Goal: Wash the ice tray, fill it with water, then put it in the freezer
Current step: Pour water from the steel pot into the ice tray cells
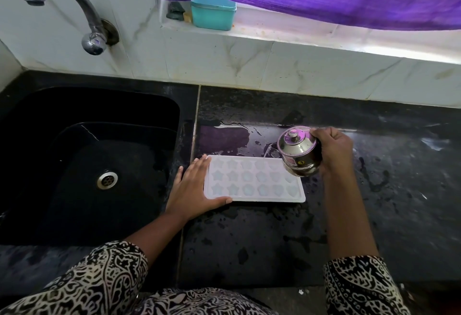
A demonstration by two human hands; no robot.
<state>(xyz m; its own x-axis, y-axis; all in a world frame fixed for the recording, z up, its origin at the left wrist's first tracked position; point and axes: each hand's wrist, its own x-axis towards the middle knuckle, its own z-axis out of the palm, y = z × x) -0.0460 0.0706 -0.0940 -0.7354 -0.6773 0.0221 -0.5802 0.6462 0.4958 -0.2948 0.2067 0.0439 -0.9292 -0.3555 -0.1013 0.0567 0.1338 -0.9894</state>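
Filling step: ice tray steadied by flat left hand, lidded steel pot gripped and tipped by right hand; level carrying likely needed next.

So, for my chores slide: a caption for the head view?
Right hand pours water from a steel pot into the ice tray; left hand steadies it.

round "3" sticker, steel pot

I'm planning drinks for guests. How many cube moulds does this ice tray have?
17 show in the ice tray: six in the near row, six in the middle, five in the far row. The steel pot may hide a sixth there.
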